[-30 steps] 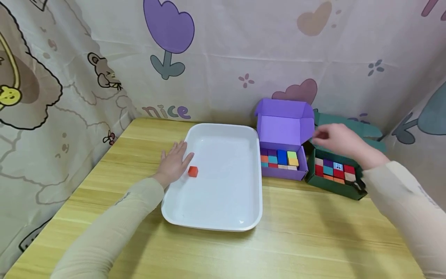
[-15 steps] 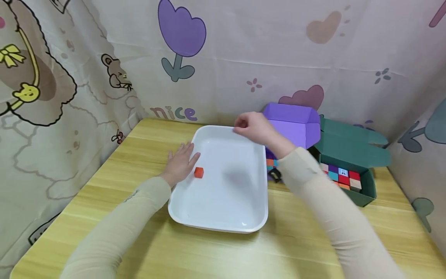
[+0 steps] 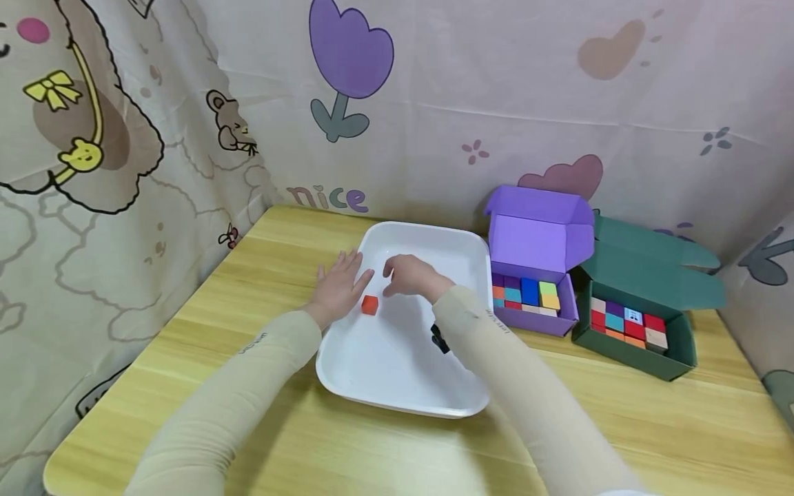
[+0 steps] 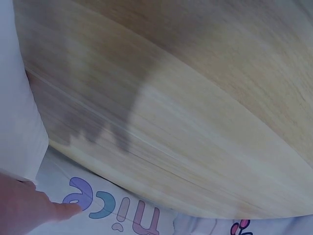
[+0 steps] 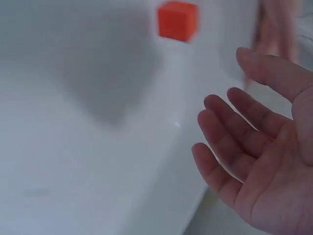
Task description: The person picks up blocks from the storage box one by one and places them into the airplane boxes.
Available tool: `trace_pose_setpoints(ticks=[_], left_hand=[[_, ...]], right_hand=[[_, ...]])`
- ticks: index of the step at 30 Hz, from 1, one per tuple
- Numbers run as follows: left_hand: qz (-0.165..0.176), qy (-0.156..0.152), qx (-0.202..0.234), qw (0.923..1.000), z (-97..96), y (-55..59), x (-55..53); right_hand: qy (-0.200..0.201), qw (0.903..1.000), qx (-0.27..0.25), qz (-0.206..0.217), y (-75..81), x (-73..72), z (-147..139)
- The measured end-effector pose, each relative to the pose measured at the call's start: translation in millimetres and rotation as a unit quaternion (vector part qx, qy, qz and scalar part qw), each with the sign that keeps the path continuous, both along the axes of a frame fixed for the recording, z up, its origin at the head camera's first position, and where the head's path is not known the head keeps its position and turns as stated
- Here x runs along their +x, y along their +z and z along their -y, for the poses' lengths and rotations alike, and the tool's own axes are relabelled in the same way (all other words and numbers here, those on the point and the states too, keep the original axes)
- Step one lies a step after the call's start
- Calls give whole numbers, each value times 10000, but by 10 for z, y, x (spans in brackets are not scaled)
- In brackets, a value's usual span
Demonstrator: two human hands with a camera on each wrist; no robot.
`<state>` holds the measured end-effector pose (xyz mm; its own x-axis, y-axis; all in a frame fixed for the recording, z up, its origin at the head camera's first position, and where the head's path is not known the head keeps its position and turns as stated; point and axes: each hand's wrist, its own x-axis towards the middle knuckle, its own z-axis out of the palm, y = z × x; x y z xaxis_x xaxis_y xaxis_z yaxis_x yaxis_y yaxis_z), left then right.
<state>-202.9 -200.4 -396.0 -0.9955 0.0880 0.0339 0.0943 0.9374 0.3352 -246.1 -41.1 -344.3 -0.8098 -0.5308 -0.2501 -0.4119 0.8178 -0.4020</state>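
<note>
An orange-red cube lies near the left wall inside a white tray. My left hand rests on the tray's left rim with its fingers extended, close to the cube. Above the tray floor hovers my right hand, to the upper right of the cube and apart from it. In the right wrist view the right hand has its fingers spread and gently bent, with nothing between them; the cube shows beyond the fingertips. Only part of the left hand appears in the left wrist view.
Right of the tray stands a lidded purple box holding several coloured blocks. Beside it is a green box, also open, with several blocks inside. A wooden table carries everything. A printed curtain hangs behind.
My right hand has travelled left from the green box, across the purple box, to over the tray. The left hand stays at the tray rim. The head view has shifted slightly.
</note>
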Motion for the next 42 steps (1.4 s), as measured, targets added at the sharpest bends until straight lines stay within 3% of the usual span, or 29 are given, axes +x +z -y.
trace_pose_setpoints(ticks=[9,22,27,37,42], left_hand=[[-66,14,-59,10000,7,-9,-13],[-25,-18,-132,9999,-25,-8,-18],[-21,-28,-32,10000,-9,-15,-19],[11,15,-35,10000,-14,-17,-25],[21,0,10,10000,-14,-8,-29]], right_hand=[[181,9987,423,208,-302,49,224],[144,9990,268,-342,-473,82,250],[24,9997,182,-174,-428,67,227],[-167,9997,-139,-103,-150,85,-39],[-170,9983,-556,-57,-13,74,-254]])
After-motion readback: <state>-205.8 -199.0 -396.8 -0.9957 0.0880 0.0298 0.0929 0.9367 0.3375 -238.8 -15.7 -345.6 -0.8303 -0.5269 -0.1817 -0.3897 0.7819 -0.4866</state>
